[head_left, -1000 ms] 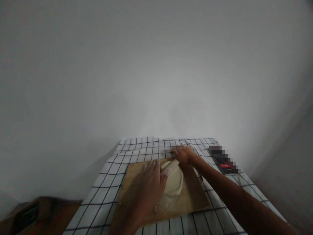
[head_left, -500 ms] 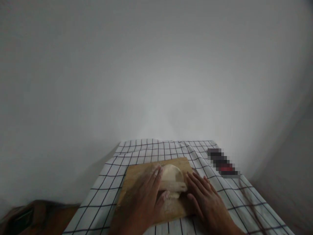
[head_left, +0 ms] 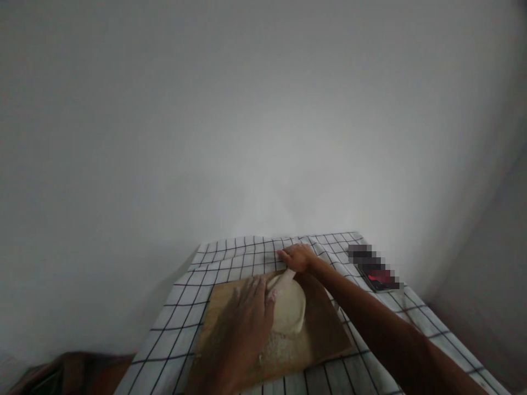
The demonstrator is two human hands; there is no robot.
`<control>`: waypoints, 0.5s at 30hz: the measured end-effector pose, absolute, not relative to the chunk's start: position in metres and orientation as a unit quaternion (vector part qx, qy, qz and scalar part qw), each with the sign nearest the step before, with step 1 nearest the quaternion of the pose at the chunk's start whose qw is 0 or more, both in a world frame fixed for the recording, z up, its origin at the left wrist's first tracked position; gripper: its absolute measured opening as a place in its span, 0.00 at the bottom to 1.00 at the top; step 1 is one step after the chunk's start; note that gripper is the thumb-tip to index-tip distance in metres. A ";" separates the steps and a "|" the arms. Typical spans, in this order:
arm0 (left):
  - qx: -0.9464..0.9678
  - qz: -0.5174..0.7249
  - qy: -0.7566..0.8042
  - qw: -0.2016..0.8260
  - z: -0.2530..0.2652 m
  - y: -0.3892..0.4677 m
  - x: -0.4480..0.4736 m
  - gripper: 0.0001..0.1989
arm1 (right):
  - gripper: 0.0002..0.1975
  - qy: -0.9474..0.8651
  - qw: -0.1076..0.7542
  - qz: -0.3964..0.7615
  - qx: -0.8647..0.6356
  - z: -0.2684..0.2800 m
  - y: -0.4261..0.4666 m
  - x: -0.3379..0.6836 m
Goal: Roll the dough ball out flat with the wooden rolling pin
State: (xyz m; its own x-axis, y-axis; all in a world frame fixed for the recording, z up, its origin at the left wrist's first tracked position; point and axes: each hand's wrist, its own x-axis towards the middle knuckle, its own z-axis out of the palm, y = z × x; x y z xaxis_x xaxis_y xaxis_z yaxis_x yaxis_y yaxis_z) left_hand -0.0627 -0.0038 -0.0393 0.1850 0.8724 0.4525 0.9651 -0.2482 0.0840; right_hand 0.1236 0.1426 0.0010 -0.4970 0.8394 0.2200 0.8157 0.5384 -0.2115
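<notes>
A flat, pale round of dough [head_left: 290,310] lies on a wooden board [head_left: 329,329] dusted with flour. Across its far part runs a light-coloured rolling pin [head_left: 285,278] at a slant. My right hand [head_left: 297,258] reaches over the board and is closed around the pin's far end. My left hand [head_left: 249,307], flour on its fingers, lies over the near end with the fingers stretched forward; that end of the pin is hidden beneath it. The left hand also covers the dough's left edge.
A white cloth with a dark grid [head_left: 168,315] covers the table, which meets a plain wall [head_left: 263,137] at the back. A dark, pixelated object with a red patch [head_left: 379,276] lies at the right. Brown furniture [head_left: 78,373] stands low at the left.
My right hand has moved from the board's right side to its far edge and taken the pin's end. The pin has turned from crosswise to slanted, uncovering more dough.
</notes>
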 end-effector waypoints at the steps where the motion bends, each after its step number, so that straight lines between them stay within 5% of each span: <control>1: -0.762 -0.202 -0.607 0.101 -0.040 -0.002 -0.062 0.23 | 0.31 -0.862 0.145 0.043 -0.484 -0.002 0.139 0.129; 10: -0.790 -0.214 -0.571 0.068 -0.034 0.005 -0.071 0.27 | 0.22 -0.854 0.228 0.001 -0.467 -0.021 0.034 0.184; 15: -0.826 -0.223 -0.503 0.126 -0.049 -0.021 -0.084 0.38 | 0.23 -0.849 0.266 -0.018 -0.456 -0.050 -0.043 0.195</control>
State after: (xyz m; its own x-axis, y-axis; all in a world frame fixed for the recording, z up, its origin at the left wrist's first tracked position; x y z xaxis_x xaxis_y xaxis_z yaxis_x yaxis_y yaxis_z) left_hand -0.0837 -0.0213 -0.0487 0.3951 0.7741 0.4947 0.8865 -0.4624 0.0156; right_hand 0.1952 -0.0429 -0.0498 -0.4432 0.7639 0.4691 0.7835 0.5843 -0.2113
